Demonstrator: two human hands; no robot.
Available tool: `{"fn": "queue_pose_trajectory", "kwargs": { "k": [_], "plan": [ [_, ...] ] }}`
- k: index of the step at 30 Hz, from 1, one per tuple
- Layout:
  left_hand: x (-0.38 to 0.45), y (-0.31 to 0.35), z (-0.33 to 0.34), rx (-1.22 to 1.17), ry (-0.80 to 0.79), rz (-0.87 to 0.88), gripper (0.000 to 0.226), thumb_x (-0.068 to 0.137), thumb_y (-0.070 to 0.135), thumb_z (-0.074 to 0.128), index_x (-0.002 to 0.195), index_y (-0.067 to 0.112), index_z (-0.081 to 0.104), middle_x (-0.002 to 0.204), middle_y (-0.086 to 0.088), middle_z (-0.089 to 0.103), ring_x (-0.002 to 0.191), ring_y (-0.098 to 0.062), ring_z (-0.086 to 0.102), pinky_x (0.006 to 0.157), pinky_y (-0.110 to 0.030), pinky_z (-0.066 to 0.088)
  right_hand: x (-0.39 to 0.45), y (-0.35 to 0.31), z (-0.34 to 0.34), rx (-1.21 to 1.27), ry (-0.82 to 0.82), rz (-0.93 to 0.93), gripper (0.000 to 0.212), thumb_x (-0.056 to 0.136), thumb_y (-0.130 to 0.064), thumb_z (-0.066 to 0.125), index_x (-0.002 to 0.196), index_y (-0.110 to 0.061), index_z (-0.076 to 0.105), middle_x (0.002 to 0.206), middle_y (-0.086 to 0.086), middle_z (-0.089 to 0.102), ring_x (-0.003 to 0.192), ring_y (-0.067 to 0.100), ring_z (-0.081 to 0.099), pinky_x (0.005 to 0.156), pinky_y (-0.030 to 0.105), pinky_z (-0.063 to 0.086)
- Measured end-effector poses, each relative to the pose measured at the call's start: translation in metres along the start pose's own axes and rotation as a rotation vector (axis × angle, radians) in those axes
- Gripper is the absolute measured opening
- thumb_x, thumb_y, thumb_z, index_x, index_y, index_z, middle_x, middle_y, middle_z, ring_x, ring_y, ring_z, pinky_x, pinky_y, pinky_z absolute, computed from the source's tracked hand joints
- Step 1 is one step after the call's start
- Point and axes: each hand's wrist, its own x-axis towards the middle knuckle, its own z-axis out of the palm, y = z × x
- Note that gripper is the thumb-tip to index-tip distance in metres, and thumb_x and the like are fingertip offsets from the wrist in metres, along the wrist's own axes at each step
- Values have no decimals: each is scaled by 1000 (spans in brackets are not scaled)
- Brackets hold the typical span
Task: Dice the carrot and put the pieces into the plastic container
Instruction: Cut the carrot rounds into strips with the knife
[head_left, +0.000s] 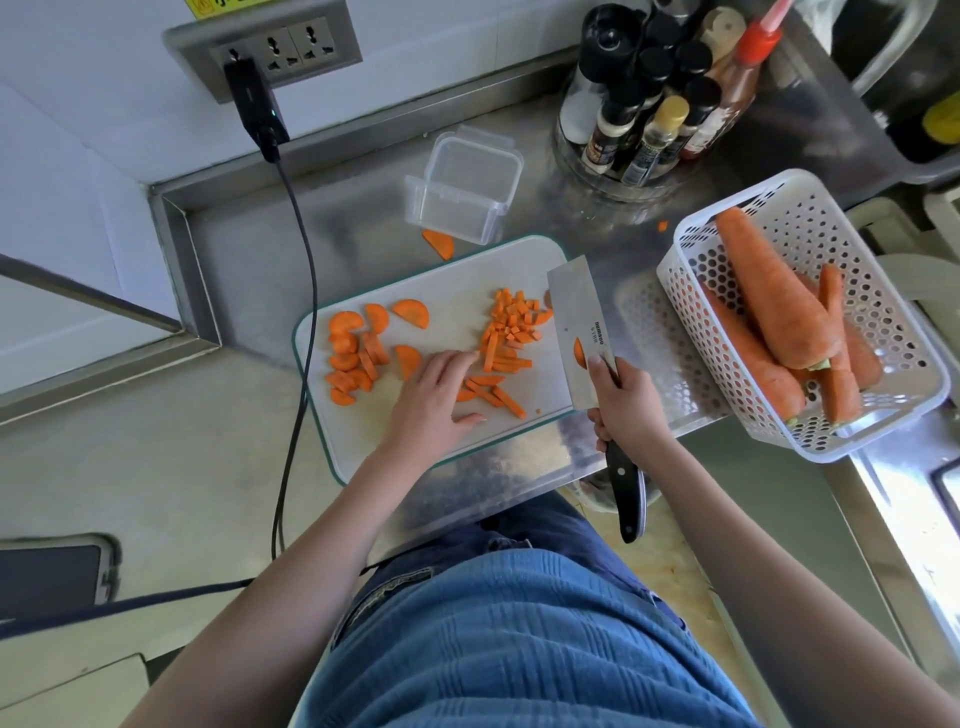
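On the white cutting board (457, 291) lie half-moon carrot slices (358, 353) at the left, carrot sticks (496, 376) in the middle and small carrot dice (517, 312) at the upper right. My left hand (439, 402) rests flat on the board, its fingertips touching the sticks. My right hand (626, 402) grips the black handle of a cleaver (576, 322), whose blade stands just right of the dice with a carrot piece stuck to it. The clear plastic container (467, 189) stands open and empty behind the board.
A white perforated basket (883, 291) with several whole carrots sits at the right. A rack of spice bottles (644, 104) stands at the back. One carrot slice (439, 244) lies on the steel counter by the container. A black cable (304, 322) hangs from the wall socket at the left.
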Motion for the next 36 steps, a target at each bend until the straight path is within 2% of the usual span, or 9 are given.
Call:
{"fn": "queue_pose_trajectory", "kwargs": {
  "k": [6,10,14,18,22,25,28,31,36],
  "plan": [
    [-16,-11,2,-120,-11,-119,48,80,9,72,126,7,57,118,-6,53,110,-19,51,96,-23,39,-9,14,2,-239,-26,-136,31,100,-35,40,87,-10,53,67,5,53,60,26,57,49,27,41],
    [-10,-5,3,-173,-18,-100,27,79,-4,68,105,5,69,103,-6,61,92,-19,60,84,-31,51,-15,22,10,-257,-42,-160,28,101,-34,40,84,-14,52,70,6,56,55,18,51,49,27,37],
    [-12,0,3,-158,-55,-54,38,77,2,72,112,12,64,93,-5,63,82,-18,61,74,-37,54,-17,25,11,-197,-31,-139,27,100,-35,40,80,-20,50,75,9,60,59,25,56,49,32,42],
    [-2,6,5,-43,-35,111,50,70,4,78,116,9,60,99,-9,63,87,-24,61,66,-42,56,-21,27,8,-193,-41,-131,25,101,-34,41,86,-18,53,76,4,59,70,30,61,55,36,49],
    [10,1,17,198,-17,509,48,72,0,72,118,10,64,121,-9,60,116,-24,43,91,-39,47,-23,29,5,-199,-32,-110,24,100,-34,42,89,-17,54,76,5,59,72,31,62,60,47,53],
    [12,-8,24,259,-14,657,35,82,1,55,116,6,65,115,-7,65,115,-23,43,99,-35,35,-25,30,4,-198,-14,-107,24,100,-34,42,83,-20,52,79,7,61,71,33,63,56,47,52],
    [7,-6,24,265,41,578,25,79,11,60,102,4,67,99,-8,66,104,-23,48,95,-35,36,-25,31,3,-193,-1,-119,22,100,-33,42,81,-27,50,75,3,59,69,31,63,57,47,52],
    [-4,-7,20,204,66,374,28,68,13,69,95,4,65,95,-8,63,100,-24,49,92,-37,42,-25,31,2,-210,2,-130,24,100,-33,41,78,-28,47,74,3,58,61,29,59,54,43,50],
    [-12,-8,14,62,53,116,46,73,13,70,116,0,56,116,-12,55,111,-28,50,98,-36,44,-22,31,3,-207,8,-117,23,101,-33,40,87,-19,52,76,3,59,71,29,63,53,37,47]
  ]
}}
